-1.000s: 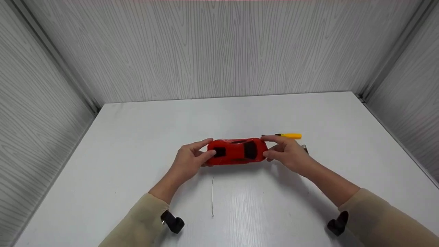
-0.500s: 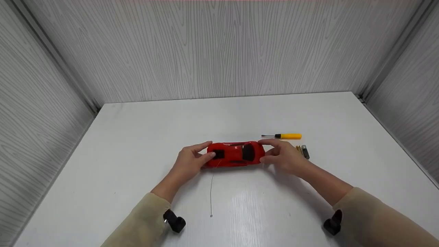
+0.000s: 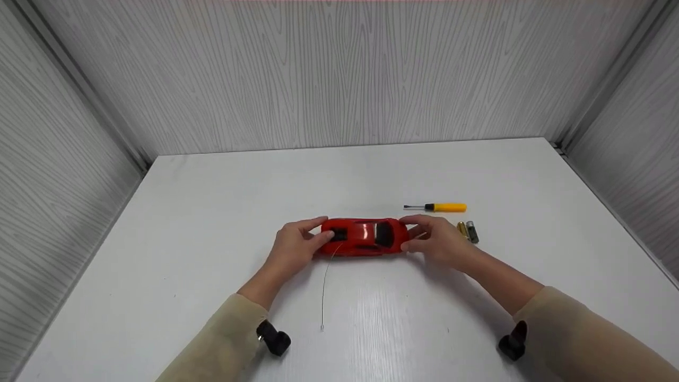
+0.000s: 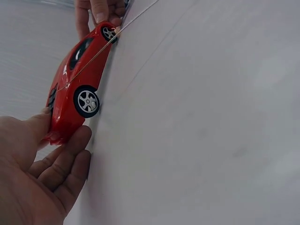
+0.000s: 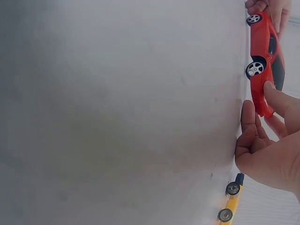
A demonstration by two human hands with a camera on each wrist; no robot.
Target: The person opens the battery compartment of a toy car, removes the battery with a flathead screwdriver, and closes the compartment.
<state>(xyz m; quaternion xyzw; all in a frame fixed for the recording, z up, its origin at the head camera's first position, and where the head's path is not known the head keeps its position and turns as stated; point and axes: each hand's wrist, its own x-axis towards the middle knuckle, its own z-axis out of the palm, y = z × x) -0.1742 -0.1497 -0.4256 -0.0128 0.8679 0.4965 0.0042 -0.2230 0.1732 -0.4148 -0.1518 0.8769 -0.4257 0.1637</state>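
Observation:
A red toy car (image 3: 363, 239) with dark windows is upright between both hands, its wheels at or just above the white table. My left hand (image 3: 293, 248) grips the left end, thumb on the dark panel on top and fingers around the end and underside. At the opposite end, my right hand (image 3: 439, 243) holds the car between thumb and fingers. A thin wire antenna (image 3: 323, 297) rises from the car's top and curves toward me. Silver-spoked wheels (image 4: 87, 101) show along the car's side in the left wrist view.
Behind the right hand lies a screwdriver (image 3: 448, 207) with a yellow handle. Two small batteries, one gold (image 3: 463, 230) and one dark green (image 3: 472, 232), lie to the right of that hand. Wood-grain panels (image 3: 339, 74) stand around the table's back and sides.
Both hands have lowered the car slightly and levelled it. The right hand shifted a little left and toward me, uncovering the screwdriver and batteries. The antenna's tip has swung slightly left.

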